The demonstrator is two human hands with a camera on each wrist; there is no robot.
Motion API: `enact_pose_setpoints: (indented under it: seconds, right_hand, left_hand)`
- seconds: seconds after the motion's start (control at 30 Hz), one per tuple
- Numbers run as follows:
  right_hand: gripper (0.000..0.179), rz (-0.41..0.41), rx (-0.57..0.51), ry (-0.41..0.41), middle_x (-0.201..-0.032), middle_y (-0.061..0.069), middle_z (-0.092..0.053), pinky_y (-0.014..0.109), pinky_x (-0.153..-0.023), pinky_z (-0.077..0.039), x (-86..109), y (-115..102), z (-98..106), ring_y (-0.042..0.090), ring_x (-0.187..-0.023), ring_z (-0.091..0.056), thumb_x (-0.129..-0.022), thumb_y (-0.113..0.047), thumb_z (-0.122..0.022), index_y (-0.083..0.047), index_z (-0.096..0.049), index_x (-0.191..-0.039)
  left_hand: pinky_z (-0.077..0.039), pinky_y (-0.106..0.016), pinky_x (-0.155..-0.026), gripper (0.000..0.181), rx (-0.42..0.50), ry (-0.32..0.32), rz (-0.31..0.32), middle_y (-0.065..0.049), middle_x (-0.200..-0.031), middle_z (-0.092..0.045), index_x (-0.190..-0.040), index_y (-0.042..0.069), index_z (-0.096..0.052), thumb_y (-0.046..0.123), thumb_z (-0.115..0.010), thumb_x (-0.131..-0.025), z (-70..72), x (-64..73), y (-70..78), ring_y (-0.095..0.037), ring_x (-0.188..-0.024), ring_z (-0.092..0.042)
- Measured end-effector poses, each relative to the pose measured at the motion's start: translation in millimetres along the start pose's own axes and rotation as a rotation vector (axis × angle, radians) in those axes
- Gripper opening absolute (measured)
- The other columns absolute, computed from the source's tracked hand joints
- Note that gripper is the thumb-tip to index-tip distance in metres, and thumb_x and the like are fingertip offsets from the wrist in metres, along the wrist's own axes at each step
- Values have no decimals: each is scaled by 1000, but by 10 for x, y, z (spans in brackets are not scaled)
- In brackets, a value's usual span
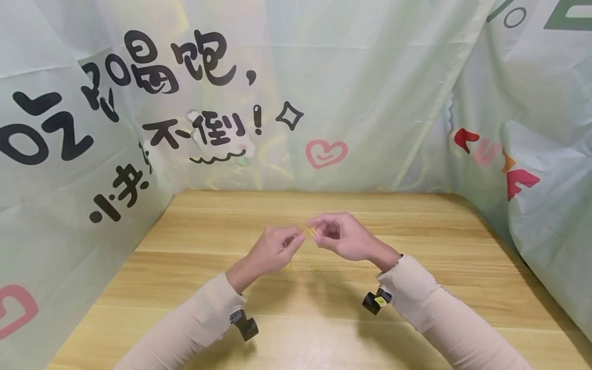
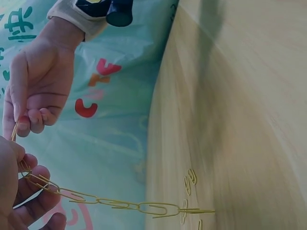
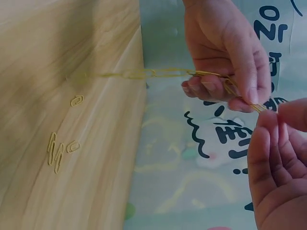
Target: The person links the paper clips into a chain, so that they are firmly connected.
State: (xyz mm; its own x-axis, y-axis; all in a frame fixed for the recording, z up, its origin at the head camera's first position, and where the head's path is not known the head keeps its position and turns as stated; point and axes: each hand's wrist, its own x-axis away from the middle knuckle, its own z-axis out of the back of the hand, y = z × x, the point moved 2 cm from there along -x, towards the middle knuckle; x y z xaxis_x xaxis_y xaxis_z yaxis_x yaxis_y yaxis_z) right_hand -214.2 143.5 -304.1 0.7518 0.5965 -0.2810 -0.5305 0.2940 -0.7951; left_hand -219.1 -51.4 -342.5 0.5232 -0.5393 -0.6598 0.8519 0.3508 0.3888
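Observation:
A chain of linked gold paper clips [image 2: 103, 200] hangs from my left hand [image 1: 276, 249], its lower end down at the wooden tabletop. The thumb and fingertips of that hand pinch the upper part of the chain. Facing it, my right hand [image 1: 348, 239] pinches a gold paper clip [image 3: 259, 109] between thumb and fingers, right at the chain's top end. Both hands are raised over the table, fingertips close together. In the right wrist view, the thumb partly covers how the top clips meet.
Several loose gold paper clips [image 3: 57, 155] lie on the wooden table [image 1: 416, 221] beneath the hands. Printed cloth [image 1: 370, 103] hangs around the back and sides of the table. A small black camera is strapped at each sleeve cuff.

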Motion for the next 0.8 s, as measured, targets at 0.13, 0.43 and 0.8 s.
enact_pose_setpoints:
  seconds: [0.13,0.43,0.8]
  right_hand:
    - [16,40,107,38,-77,4,-63,24,-53,-44,-10,-34,46,12,-58,-50,-90,4,-60,6,-67,-104]
    - [10,98,263,98,-77,-1,-62,30,-64,-52,-73,-152,97,10,-64,-58,-88,0,-60,-1,-67,-95]
    - [9,149,334,30,-75,-2,-63,30,-66,-52,-153,-228,148,8,-64,-58,-88,0,-60,-4,-64,-95]
  left_hand:
    - [-41,-19,-46,17,19,-6,-14,5,-58,-51,-79,4,-63,7,-55,-93,-17,14,-12,-3,-50,-43]
    - [-45,-19,-50,15,64,-52,-17,4,-62,-56,-81,6,-62,9,-55,-94,-56,16,-2,-3,-54,-49]
    - [-51,-23,-61,27,42,-87,62,-3,-77,-67,-89,2,-66,20,-49,-102,-54,-14,4,-12,-68,-62]
